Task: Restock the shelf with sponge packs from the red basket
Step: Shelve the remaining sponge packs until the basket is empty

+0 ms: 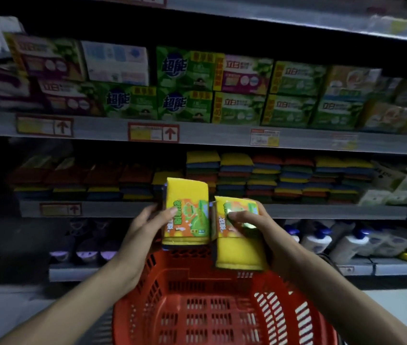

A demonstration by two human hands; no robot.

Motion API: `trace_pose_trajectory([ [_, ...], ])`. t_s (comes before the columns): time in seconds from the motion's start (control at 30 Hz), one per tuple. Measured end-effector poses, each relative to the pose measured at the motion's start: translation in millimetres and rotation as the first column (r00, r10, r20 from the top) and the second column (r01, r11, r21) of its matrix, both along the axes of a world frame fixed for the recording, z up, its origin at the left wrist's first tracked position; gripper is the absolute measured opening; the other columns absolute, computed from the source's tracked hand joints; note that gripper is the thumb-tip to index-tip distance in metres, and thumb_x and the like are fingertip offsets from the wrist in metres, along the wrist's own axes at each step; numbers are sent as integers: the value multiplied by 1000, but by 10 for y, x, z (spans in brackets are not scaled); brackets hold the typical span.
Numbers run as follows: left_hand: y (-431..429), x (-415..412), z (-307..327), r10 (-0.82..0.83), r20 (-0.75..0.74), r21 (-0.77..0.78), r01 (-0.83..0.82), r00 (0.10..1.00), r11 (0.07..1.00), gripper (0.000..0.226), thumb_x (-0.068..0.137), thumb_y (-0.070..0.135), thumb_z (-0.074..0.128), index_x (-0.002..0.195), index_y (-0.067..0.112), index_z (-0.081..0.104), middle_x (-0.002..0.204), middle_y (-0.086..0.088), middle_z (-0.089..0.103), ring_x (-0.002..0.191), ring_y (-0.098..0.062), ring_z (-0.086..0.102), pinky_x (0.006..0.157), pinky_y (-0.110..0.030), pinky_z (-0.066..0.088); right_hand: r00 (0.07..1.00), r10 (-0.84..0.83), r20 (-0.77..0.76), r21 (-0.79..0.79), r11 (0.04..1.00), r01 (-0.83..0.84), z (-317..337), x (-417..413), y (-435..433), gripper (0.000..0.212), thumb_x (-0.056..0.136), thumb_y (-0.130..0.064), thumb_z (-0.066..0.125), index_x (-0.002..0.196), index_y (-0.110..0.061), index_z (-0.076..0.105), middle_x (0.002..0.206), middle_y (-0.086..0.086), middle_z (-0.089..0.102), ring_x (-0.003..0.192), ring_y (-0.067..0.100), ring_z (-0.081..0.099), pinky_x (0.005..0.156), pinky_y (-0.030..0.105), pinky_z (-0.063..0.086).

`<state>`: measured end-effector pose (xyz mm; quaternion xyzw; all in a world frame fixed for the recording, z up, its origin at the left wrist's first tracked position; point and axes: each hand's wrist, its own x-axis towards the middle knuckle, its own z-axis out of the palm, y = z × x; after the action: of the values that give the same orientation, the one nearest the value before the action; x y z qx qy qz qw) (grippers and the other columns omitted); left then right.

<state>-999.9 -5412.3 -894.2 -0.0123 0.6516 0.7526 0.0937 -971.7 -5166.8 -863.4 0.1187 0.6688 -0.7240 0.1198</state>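
Room to move lies mostly at the left of the sponge shelf point(321, 211). There the stacked sponges point(272, 178) sit low, with a dark gap between their tops and the upper shelf point(209, 133). Toward the middle the stacks rise nearly to that shelf's front edge, leaving little space above them. Straight behind the raised packs, one short stack with a yellow top stands lower than its taller neighbour on the right.

The left hand point(145, 227) holds the left sponge pack point(186, 212) upright. Its grip is clamped on the pack, thumb across the printed label and fingers behind the left edge. The right hand point(259, 227) holds the right sponge pack point(239, 247) a little lower, its grip clamped likewise, thumb on the label and fingers round the right side. The two packs are just beside each other, inner edges almost touching. Both are above the far rim of the red basket point(222, 314) and in front of the sponge shelf's front edge.

Boxes point(185, 83) fill the upper shelf, with price tags point(153, 132) on its edge. White bottles point(346, 242) stand on the lower shelf point(396, 266) at the right, beyond the right forearm. Pale packets point(401, 188) crowd the sponge shelf's right end.
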Motion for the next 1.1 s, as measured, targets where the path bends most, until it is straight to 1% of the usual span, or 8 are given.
trace_pose_trajectory([
  [0.13,-39,-149,-20,-9,117,100,-2,993,995,34,92,36,65,120,17,70,112,-10,77,103,-27,74,95,-43,55,991,-7,132,-121,992,23,-46,-231,-76,60,79,-58,74,123,-18,68,112,18,76,97,37,75,83,49,60],
  [0.2,-85,-241,-15,-2,131,107,-13,991,994,33,91,35,66,118,17,70,110,-10,77,101,-27,74,89,-40,56,989,-37,145,-108,993,53,-87,-338,-111,62,81,-63,70,122,-17,70,111,17,77,93,35,76,79,46,61],
  [0.37,-209,-457,-62,9,143,35,-15,990,999,66,65,50,82,119,15,66,104,-9,78,99,-28,74,92,-47,57,999,-40,10,32,999,39,-164,-520,-190,40,90,-52,63,117,-24,66,108,12,74,89,29,72,72,38,58],
  [0.5,-321,-555,41,-42,19,-113,44,999,993,48,68,47,74,107,19,72,91,-2,79,80,-15,74,73,-28,51,980,114,-163,289,955,-63,-33,-640,-115,28,86,-54,59,91,-27,64,81,8,62,75,24,63,76,40,47],
  [0.6,-415,-588,95,-146,-22,-225,137,989,965,46,69,49,74,110,27,75,97,3,80,86,-10,75,75,-21,50,956,265,-128,436,881,-186,-50,-650,-53,39,87,-65,64,104,-30,65,91,14,71,80,31,73,74,37,55],
  [0.73,-405,-583,104,-133,-37,-260,119,990,958,59,56,49,87,108,25,74,95,1,79,85,-14,77,69,-22,56,907,417,48,479,788,-388,-117,-543,-124,55,86,-57,66,138,-53,49,110,-2,77,92,20,77,83,35,61],
  [0.93,-228,-486,86,-2,-8,-87,1,1000,996,71,57,41,90,122,28,63,105,-9,75,87,-22,77,67,-31,61,895,444,38,341,836,-429,-192,-419,-221,55,86,-54,74,136,-44,53,116,-4,76,98,24,76,87,37,61],
  [1.1,-159,-390,7,-103,-9,-132,101,995,986,96,43,46,93,130,33,54,106,3,77,96,-15,75,77,-26,59,916,402,-7,341,862,-375,-186,-396,-117,56,78,-53,72,131,-42,56,113,0,75,95,27,76,82,37,62],
])
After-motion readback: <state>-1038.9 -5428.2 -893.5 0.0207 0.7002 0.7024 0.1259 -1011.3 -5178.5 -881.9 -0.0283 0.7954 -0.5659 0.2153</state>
